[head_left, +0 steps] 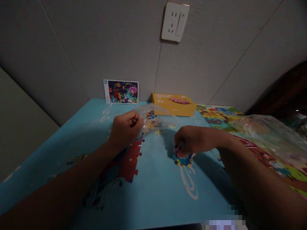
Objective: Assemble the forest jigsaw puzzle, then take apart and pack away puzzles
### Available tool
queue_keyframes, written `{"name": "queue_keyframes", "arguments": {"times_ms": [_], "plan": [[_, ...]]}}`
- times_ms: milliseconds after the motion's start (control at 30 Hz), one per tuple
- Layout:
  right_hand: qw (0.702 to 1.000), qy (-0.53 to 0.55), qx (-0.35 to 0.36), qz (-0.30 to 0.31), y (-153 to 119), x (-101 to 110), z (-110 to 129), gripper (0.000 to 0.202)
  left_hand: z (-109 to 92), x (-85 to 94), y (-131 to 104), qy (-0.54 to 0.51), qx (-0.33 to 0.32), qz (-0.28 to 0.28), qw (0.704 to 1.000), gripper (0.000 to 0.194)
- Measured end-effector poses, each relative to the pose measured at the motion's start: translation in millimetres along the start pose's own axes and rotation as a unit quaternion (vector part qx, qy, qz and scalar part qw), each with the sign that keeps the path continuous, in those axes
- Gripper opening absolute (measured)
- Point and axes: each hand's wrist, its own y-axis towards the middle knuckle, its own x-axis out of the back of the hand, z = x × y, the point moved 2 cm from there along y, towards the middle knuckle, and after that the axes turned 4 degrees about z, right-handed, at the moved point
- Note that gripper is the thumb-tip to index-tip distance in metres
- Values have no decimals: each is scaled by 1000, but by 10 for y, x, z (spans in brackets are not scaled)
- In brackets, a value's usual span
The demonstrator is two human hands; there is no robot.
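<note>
My left hand is closed on the edge of a clear plastic bag, which lies across the table beyond it. Coloured pieces show through or beside the bag. My right hand has its fingers curled around several puzzle pieces, blue, yellow and purple, low over the table. Joined red puzzle pieces lie flat on the table below my left hand, partly hidden by my left forearm.
A picture card leans on the wall behind the blue table. Beside it lies a yellow box. On the right, another plastic bag rests on a colourful illustrated sheet. A wall socket is above.
</note>
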Motion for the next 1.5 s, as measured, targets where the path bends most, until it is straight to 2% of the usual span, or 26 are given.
{"name": "queue_keyframes", "arguments": {"times_ms": [67, 167, 333, 433, 500, 533, 567, 600, 633, 700, 733, 767, 800, 900, 1000, 1167, 1300, 1400, 1500], "plan": [[998, -49, -37, 12, -25, -35, -3, 24, -4, 3, -2, -2, 0, 2, 1000, 26], [993, -113, -41, -20, -44, -93, 72, 27, 0, 2, -6, -7, 7, 5, 1000, 26], [992, -108, -55, -37, -92, -136, 165, 27, 6, -9, -6, -3, 18, 8, 1000, 26], [997, -70, -8, -35, -85, -111, 150, 27, -3, -12, -5, 2, 16, 12, 1000, 26], [997, -23, 68, -31, -49, -82, 140, 26, -8, -10, -6, 7, 11, 11, 1000, 25], [992, 10, 116, -52, -25, -57, 140, 27, -9, -7, -8, 9, 7, 10, 1000, 25], [980, 49, 163, -103, 0, -20, 140, 27, -11, -6, -10, 11, 2, 11, 1000, 25], [956, 88, 206, -188, 23, 25, 136, 27, -14, -5, -12, 12, -5, 14, 1000, 26], [918, 121, 238, -293, 40, 68, 126, 27, -17, -6, -15, 11, -13, 20, 1000, 26], [816, 140, 274, -489, 69, 107, 98, 23, -23, -12, -23, 10, -31, 36, 999, 27], [777, 121, 283, -549, 95, 97, 91, 20, -26, -15, -27, 10, -39, 43, 998, 28], [756, 88, 289, -581, 135, 72, 89, 16, -28, -18, -32, 10, -44, 49, 998, 28], [750, 52, 294, -590, 186, 38, 89, 12, -30, -20, -36, 10, -49, 52, 997, 29], [765, -2, 287, -576, 348, -67, 71, 5, -41, -23, -42, 16, -65, 56, 996, 29], [782, 17, 252, -570, 444, -117, 27, 9, -59, -18, -39, 17, -76, 50, 996, 29], [823, 43, 181, -536, 437, -102, 14, 16, -72, -15, -34, 23, -75, 47, 996, 30], [855, 49, 186, -481, 423, -120, 57, 21, -69, -17, -36, 25, -74, 52, 996, 30], [854, 72, 214, -469, 411, -131, 60, 27, -70, -13, -34, 18, -71, 52, 996, 30], [836, 54, 201, -508, 370, -102, 33, 23, -72, -11, -33, 17, -69, 51, 996, 30]]}}
